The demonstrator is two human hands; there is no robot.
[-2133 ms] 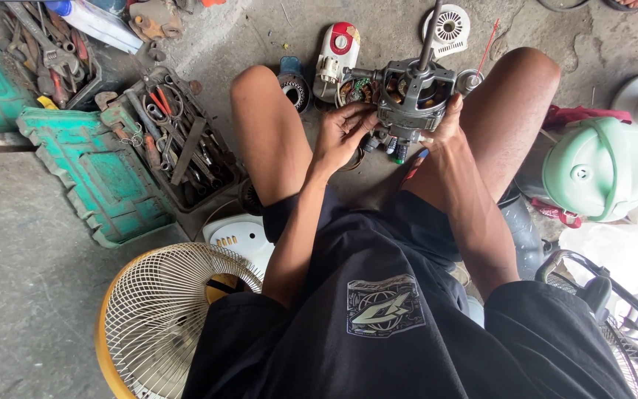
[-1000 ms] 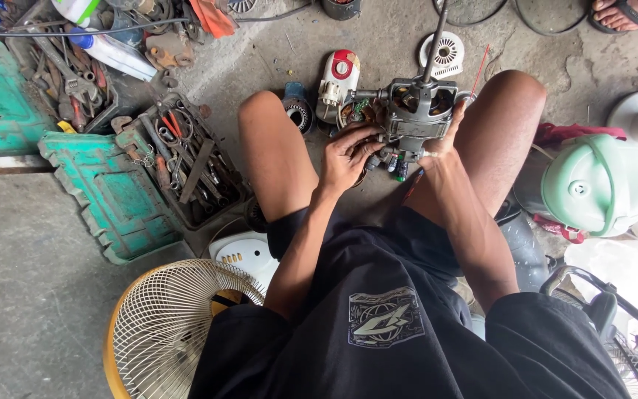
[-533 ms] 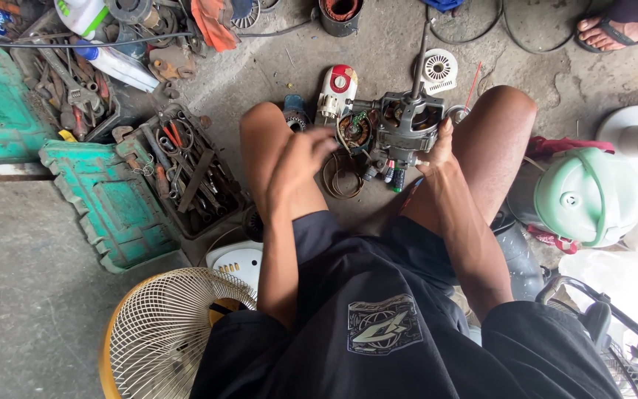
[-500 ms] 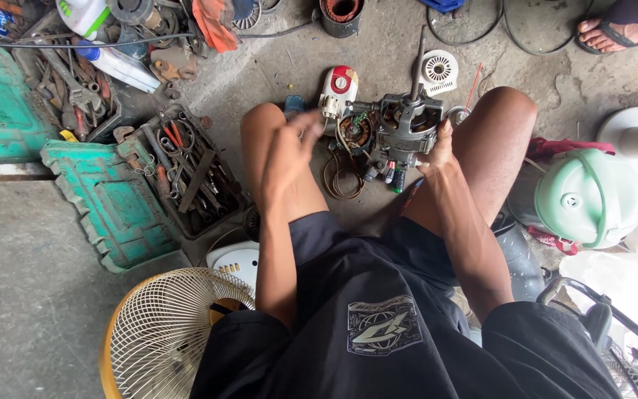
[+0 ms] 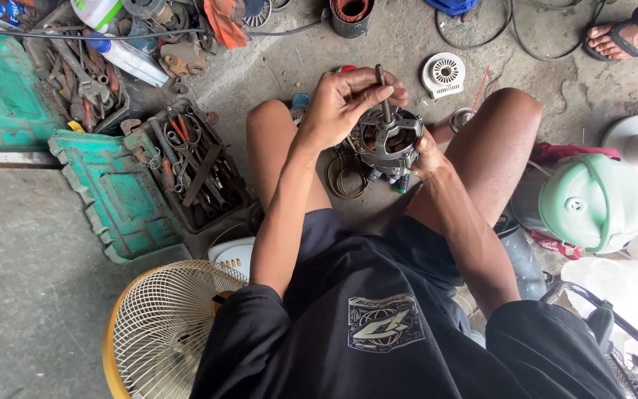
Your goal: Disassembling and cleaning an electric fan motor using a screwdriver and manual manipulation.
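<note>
Both our hands are on the fan motor (image 5: pixel 387 140), which sits low between our bare knees, just above the concrete floor (image 5: pixel 31 244). Our left hand (image 5: pixel 345 103) pinches the top of the steel shaft (image 5: pixel 382 92) that sticks up from the motor, fingers closed on it. Our right hand (image 5: pixel 430 151) is clamped against the side of the metal housing, steadying it. We judge the motor dense and heavy for its bulk, rigid, with hard edges; the smooth shaft may be slick, so the housing frame is the surer place to hold, away from the copper windings, which look easy to damage. An open green toolbox (image 5: pixel 123 196) and a yellow fan grille (image 5: pixel 171 325) lie to our left.
</note>
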